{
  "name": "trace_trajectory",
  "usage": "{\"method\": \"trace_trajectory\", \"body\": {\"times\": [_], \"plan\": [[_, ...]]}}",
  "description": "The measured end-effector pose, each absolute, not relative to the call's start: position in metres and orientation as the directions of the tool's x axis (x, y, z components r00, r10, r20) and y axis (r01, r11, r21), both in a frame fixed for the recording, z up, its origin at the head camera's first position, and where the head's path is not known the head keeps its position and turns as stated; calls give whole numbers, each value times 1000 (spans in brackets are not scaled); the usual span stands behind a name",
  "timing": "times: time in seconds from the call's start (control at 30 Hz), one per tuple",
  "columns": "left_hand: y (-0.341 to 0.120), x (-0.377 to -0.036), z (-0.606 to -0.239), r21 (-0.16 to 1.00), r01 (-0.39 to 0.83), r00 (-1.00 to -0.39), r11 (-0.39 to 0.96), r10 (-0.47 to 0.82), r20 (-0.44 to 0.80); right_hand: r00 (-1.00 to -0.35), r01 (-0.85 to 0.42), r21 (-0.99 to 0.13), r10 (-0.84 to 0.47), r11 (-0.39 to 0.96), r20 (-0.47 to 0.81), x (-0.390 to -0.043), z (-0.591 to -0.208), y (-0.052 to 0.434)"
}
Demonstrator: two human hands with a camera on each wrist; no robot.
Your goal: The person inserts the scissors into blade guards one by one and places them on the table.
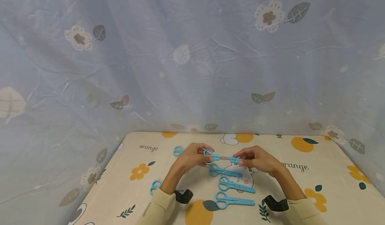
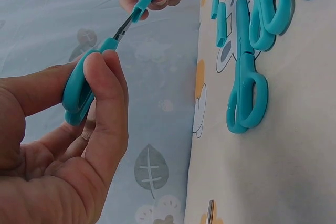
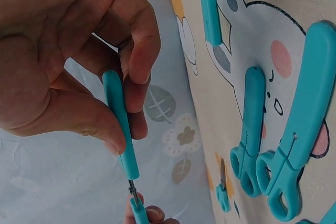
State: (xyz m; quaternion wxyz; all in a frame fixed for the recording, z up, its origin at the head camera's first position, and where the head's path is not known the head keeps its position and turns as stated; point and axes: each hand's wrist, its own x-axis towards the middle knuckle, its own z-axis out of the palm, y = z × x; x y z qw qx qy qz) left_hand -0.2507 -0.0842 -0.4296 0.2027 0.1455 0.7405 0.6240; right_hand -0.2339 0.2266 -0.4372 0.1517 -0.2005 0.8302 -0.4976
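Note:
I hold one pair of blue scissors [image 1: 221, 157] in the air above the table, between both hands. My left hand [image 1: 202, 154] grips the handle loops [image 2: 79, 93]. My right hand [image 1: 245, 160] pinches the blue blade cover [image 3: 121, 129] between thumb and fingers. A short stretch of bare metal blade [image 2: 123, 27] shows between handle and cover. Below my hands, three more capped blue scissors [image 1: 236, 186] lie side by side on the patterned tablecloth [image 1: 325, 171].
Two more blue scissors lie at the left, one behind my left hand [image 1: 178, 150] and one near the table's left edge [image 1: 155, 186]. A blue floral curtain [image 1: 192, 68] hangs behind and on both sides. Black wrist mounts [image 1: 183, 196] sit on both forearms.

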Motion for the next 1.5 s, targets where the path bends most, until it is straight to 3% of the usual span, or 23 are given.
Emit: {"method": "trace_trajectory", "body": {"times": [1.23,1.5], "plan": [[-73,-245,-431,980,-29,-874,196,470,-120,-871,-203,-878,-489,432,-39,-233,-435,220],[-71,-244,-431,976,50,-871,213,487,-61,-871,-206,-880,-490,427,-33,-231,-435,220]]}}
